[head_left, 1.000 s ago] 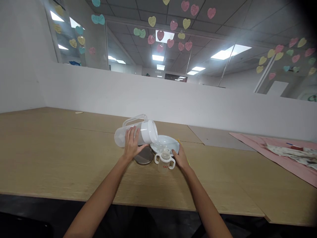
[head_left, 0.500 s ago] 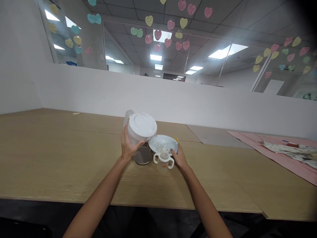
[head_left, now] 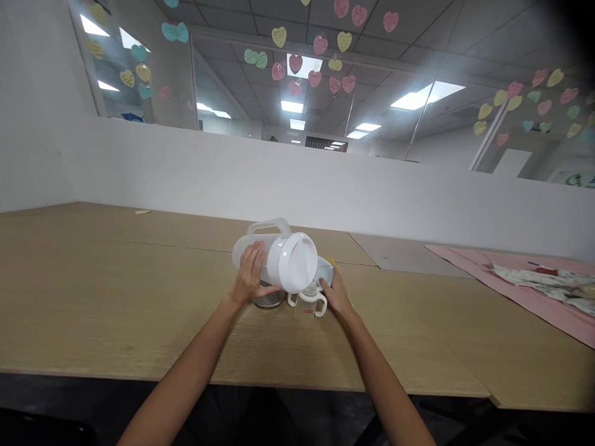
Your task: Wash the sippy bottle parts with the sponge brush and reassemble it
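Observation:
My left hand [head_left: 250, 277] is wrapped round a translucent plastic pitcher [head_left: 274, 254] with a white lid, held tipped on its side with the lid end over a small clear two-handled baby bottle [head_left: 308, 303]. The pitcher's handle points up. My right hand [head_left: 338, 292] rests on the table with its fingers against the bottle's right handle and the rim of a pale blue plate [head_left: 325, 269] behind it. Under the pitcher lies a round metal dish [head_left: 268, 300], partly hidden.
All this sits on a long wooden table [head_left: 116, 297] backed by a low white partition [head_left: 186, 173]. A pink cloth [head_left: 520, 282] with patterned fabric on it lies at the far right. A grey board [head_left: 400, 254] lies behind the plate.
My left hand has tipped the pitcher from lid-towards-me to lying sideways, lid end lowered over the baby bottle. My right hand has stayed by the bottle.

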Demonstrator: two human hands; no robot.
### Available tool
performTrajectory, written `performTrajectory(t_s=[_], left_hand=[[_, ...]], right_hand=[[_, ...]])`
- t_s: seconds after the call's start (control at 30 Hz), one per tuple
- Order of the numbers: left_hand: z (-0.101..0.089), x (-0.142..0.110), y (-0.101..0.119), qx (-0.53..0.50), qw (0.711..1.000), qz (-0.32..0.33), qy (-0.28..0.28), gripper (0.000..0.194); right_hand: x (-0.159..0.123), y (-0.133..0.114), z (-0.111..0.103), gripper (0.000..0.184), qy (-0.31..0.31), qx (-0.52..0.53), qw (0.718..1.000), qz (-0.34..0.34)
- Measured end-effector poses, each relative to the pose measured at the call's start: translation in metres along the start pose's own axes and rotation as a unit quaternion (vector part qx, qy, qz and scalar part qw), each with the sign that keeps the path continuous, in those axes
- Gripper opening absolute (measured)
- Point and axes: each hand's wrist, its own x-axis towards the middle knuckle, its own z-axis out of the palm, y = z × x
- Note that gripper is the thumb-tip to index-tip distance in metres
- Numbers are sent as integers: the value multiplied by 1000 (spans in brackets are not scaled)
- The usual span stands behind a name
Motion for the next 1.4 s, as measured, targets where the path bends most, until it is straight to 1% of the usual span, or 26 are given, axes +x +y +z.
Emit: performTrajectory(t_s=[0.1, 0.2, 0.27, 0.33, 0.4, 0.5, 0.6, 0.67, 0.73, 0.87, 1.0, 1.07, 1.1, 1.13, 1.2, 1.27, 1.3, 1.33, 1.37, 1.4], left_hand=[[0, -1, 0, 1, 1000, 1, 4, 96], [1, -2, 0, 5, 1000, -1, 3, 97], [1, -3, 0, 11, 1000, -28, -1, 99], [1, -3, 0, 16, 995, -97, -3, 101], [0, -3, 0, 20, 980, -195, 6, 103], [0, -3, -3, 27, 942, -330, 42, 103], [0, -4, -11, 45, 897, -430, 88, 100], [1, -6, -17, 61, 871, -475, 109, 99], [1, -8, -23, 73, 852, -505, 119, 98], [2, -10, -27, 72, 832, -535, 123, 96], [2, -10, -30, 58, 825, -551, 109, 96], [2, -11, -30, 61, 829, -546, 108, 99], [2, -11, -30, 69, 837, -532, 109, 101], [1, -12, -28, 78, 851, -507, 112, 102], [2, -11, -19, 83, 893, -425, 122, 98], [6, -6, -5, 41, 941, -318, 105, 81], [9, -1, 4, -2, 961, -267, 72, 66], [13, 4, 14, -56, 973, -224, 14, 49], [17, 10, 24, -109, 972, -197, -63, 36], [22, 15, 33, -150, 960, -187, -144, 30]], right_hand=[[0, 0, 0, 56, -8, -1, 1000, 6], [-1, -2, -1, 59, -9, -7, 1000, 28], [-1, -5, -1, 60, -9, -10, 999, 39], [-2, -8, -1, 59, -5, -9, 999, 39], [-2, -9, -1, 55, 10, -15, 999, 43], [-1, -8, -1, 53, 53, -51, 994, 79], [1, -6, -4, 43, 103, -92, 986, 95], [1, -7, -7, 34, 119, -113, 983, 82], [1, -9, -11, 31, 122, -131, 981, 73], [0, -15, -16, 36, 120, -167, 973, 103], [1, -14, -19, 38, 94, -242, 955, 142], [2, -12, -19, 37, 70, -309, 936, 156], [1, -10, -19, 35, 55, -345, 923, 162], [1, -8, -19, 34, 40, -378, 909, 171], [-1, -5, -18, 31, 5, -422, 885, 195], [-2, -2, -18, 28, -34, -440, 873, 210], [-3, -1, -19, 27, -52, -442, 871, 210], [-3, 0, -19, 26, -67, -438, 873, 205], [-2, 0, -20, 26, -77, -431, 877, 200], [-2, 1, -20, 27, -79, -420, 882, 199]])
